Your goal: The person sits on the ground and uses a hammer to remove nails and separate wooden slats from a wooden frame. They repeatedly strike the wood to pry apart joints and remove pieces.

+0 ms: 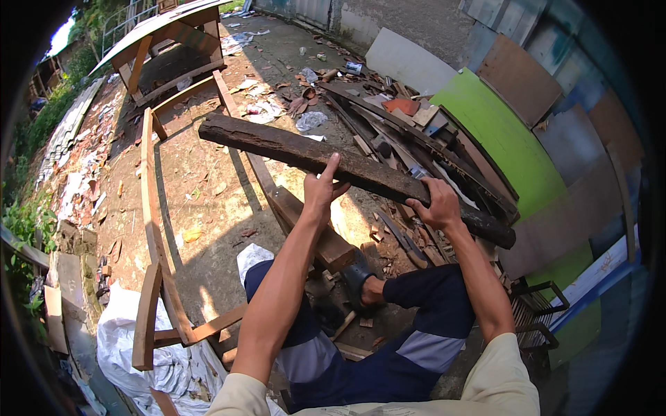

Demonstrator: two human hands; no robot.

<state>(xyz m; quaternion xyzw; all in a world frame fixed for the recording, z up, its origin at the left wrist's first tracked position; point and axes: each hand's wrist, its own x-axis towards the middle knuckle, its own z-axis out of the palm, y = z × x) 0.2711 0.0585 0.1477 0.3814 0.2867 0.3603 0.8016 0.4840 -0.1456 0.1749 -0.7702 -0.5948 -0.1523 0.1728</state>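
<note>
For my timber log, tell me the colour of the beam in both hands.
The wooden beam is dark brown; it shows best in the head view.

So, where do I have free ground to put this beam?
The ground inside the wooden frame, between its long rails, looks mostly bare. It is crowded at the scrap pile, right, and around the dark shoe.

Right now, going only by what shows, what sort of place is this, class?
Most likely an outdoor yard used for rough woodworking: a wooden frame rests on partly sunlit ground, scrap boards lie heaped nearby, and the left hand and right hand hold a dark beam.
</note>
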